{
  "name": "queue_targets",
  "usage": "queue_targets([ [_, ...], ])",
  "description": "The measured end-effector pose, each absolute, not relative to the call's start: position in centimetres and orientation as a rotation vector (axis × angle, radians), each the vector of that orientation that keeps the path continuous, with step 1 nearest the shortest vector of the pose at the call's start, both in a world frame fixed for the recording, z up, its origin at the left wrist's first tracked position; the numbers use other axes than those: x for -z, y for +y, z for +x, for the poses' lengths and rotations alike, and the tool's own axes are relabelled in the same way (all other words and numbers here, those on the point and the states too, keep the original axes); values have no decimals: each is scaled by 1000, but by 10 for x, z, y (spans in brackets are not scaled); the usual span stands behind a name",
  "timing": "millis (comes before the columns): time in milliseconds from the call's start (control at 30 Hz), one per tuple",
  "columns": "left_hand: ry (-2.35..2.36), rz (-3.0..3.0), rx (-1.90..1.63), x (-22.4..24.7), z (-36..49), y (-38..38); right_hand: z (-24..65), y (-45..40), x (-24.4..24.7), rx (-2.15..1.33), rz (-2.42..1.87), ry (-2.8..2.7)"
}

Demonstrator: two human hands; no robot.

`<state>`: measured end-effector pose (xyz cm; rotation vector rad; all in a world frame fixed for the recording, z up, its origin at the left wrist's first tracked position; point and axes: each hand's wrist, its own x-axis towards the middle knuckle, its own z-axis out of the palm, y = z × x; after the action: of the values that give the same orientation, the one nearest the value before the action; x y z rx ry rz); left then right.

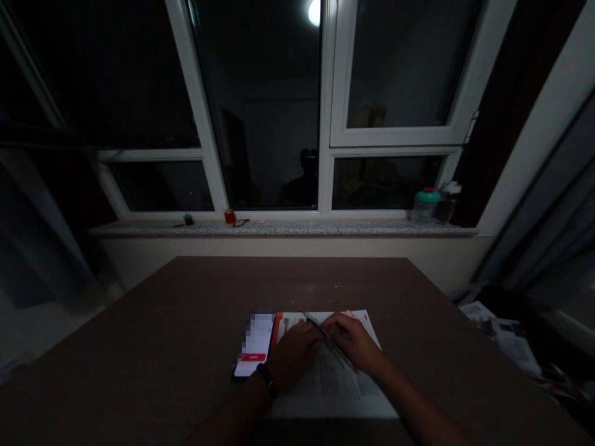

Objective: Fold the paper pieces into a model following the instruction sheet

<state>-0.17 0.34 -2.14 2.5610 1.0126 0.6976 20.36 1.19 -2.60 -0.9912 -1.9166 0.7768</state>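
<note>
A printed magazine or booklet [334, 396] with an orange edge lies flat on the table near me. Over it, a thin, narrow piece that looks like paper [341, 357] runs slantwise between my hands, with reddish ends. My left hand [297, 350], with a dark band at its wrist, has its fingers bent together at the left side of this piece. From the right, my right hand [351, 341] pinches the piece with curled fingers. Some fingertips are hidden. To the left of my left hand lies a lit phone [255, 341], screen up, beside the booklet.
The brown table [186, 310] reaches to a wall below a speckled windowsill [297, 229]. On the sill stand a small red object [229, 216], a green-lidded bottle [426, 205] and a clear bottle [448, 202]. Papers [506, 341] are piled at the right, below the curtain.
</note>
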Motion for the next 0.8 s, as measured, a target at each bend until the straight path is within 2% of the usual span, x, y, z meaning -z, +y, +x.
queue_targets([
  [200,1171,2511,-718,16,-1,3,200,10,31,-839,-978,-1925],
  [400,1401,2434,-721,25,-5,7,197,10,39,-727,-1040,-2042],
  [667,1484,2318,-705,26,-4,9,193,11,43,-727,-1048,-2055],
  [800,1486,2301,-685,28,-4,12,194,15,45,-634,-1212,-1970],
])
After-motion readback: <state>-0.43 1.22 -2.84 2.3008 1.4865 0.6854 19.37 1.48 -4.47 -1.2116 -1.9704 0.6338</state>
